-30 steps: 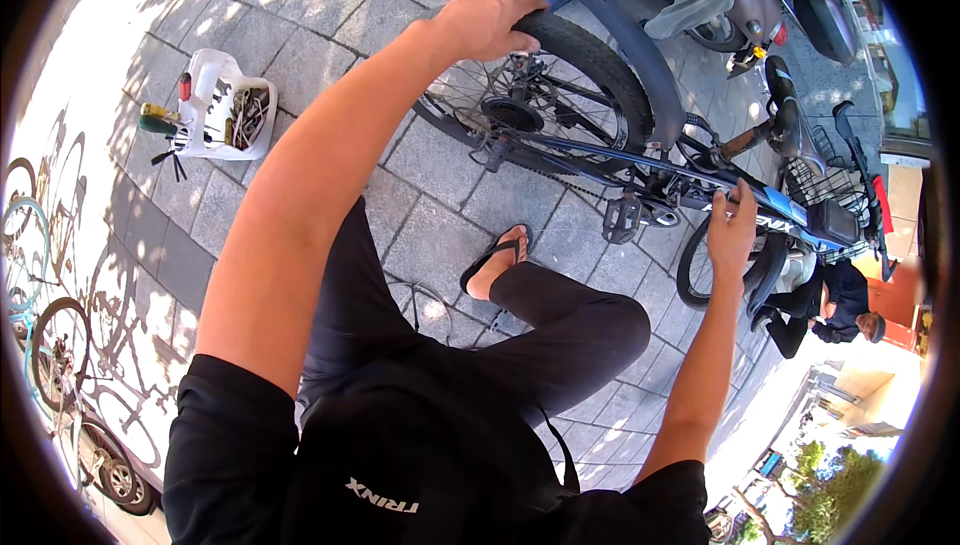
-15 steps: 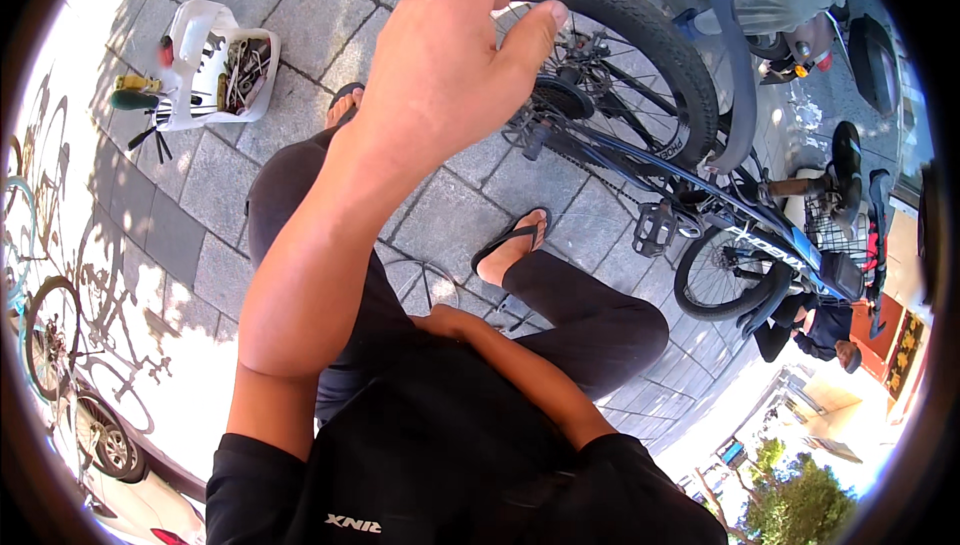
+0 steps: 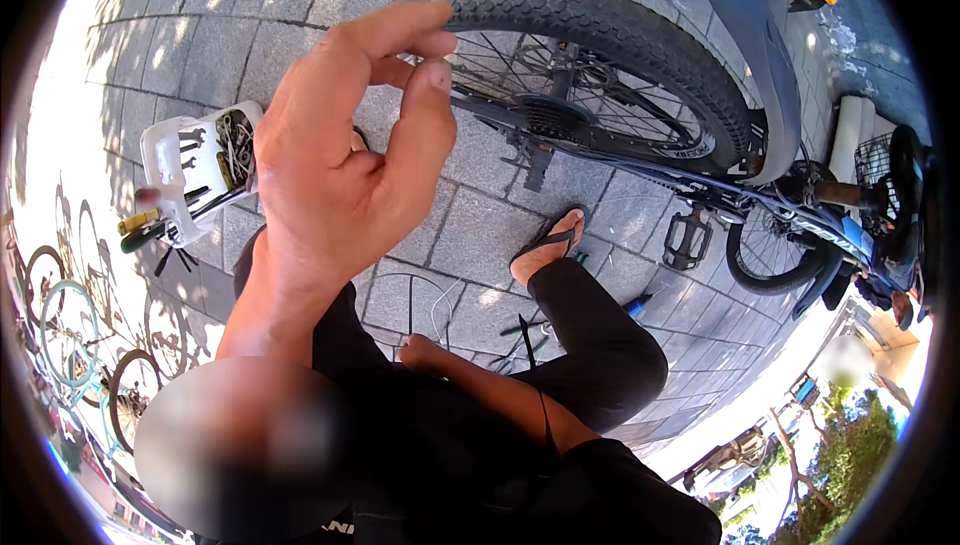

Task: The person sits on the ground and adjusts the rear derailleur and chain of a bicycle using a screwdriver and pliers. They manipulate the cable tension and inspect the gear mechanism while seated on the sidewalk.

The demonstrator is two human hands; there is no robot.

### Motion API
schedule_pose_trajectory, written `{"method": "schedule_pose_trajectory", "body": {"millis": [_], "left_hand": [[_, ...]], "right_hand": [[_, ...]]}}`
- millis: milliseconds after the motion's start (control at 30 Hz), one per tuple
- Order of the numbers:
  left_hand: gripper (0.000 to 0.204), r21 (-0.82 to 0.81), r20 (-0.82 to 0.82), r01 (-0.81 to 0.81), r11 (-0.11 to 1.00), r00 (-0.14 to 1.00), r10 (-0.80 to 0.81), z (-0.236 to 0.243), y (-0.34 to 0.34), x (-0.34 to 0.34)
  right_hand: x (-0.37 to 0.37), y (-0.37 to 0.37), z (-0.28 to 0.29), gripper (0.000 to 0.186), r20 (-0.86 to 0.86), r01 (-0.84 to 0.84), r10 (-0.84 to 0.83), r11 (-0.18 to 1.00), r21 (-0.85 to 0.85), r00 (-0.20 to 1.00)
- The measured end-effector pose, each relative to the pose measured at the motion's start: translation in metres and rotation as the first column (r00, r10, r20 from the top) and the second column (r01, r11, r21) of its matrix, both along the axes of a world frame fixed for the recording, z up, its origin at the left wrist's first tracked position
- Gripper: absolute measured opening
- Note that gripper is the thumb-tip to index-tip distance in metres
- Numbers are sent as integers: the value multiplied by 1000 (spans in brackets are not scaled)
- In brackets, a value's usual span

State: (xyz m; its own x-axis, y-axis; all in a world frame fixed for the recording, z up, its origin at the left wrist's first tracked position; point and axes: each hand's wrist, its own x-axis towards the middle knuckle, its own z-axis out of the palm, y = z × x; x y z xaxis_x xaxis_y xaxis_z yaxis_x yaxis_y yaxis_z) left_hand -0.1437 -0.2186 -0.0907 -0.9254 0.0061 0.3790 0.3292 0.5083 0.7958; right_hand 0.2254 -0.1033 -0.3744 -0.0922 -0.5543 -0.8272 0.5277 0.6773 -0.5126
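Note:
My left hand is raised at the left of centre, back of the hand up. Its fingers curve toward the thumb with a gap between, and nothing shows in it. Its fingertips overlap the near end of a knobbly black tyre on a bicycle's wheel; whether they touch cannot be told. The bicycle stretches rightward with its sprocket cluster, pedal and grey mudguard in sight. My right hand is low by my lap, closed like a fist; anything inside it is hidden.
A white plastic tool caddy with spanners and handled tools stands at left. Between my feet lie a thin looped cable and several tools, one blue-handled. Other bicycles stand far left. A blurred patch covers the lower left.
My left hand has come down and left in the picture, its fingers now curled nearer the thumb. The view has shifted, so the rear wheel looks larger. My right hand stays low by my lap.

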Motion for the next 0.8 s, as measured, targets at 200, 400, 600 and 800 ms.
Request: {"method": "schedule_pose_trajectory", "body": {"millis": [200, 400, 600, 800], "left_hand": [[23, -49, -286, 287, 957, 914, -289, -8, 32, -19], [22, 393, -45, 278, 877, 958, -283, -13, 31, 4], [34, 753, 384, -163, 637, 896, -224, -23, -10, 28], [34, 837, 473, -327, 439, 836, -279, -34, -67, 37]], "right_hand": [[-3, -72, -32, 33, -639, -320, 158, 937, -144, 752], [-27, -35, 27, 70, -181, 316, -280, 925, 212, 943], [-50, 8, 13, 49, -468, 680, -559, 720, 135, 685], [-63, 33, 68, 37, -453, 796, -665, 568, 210, 594]]}}
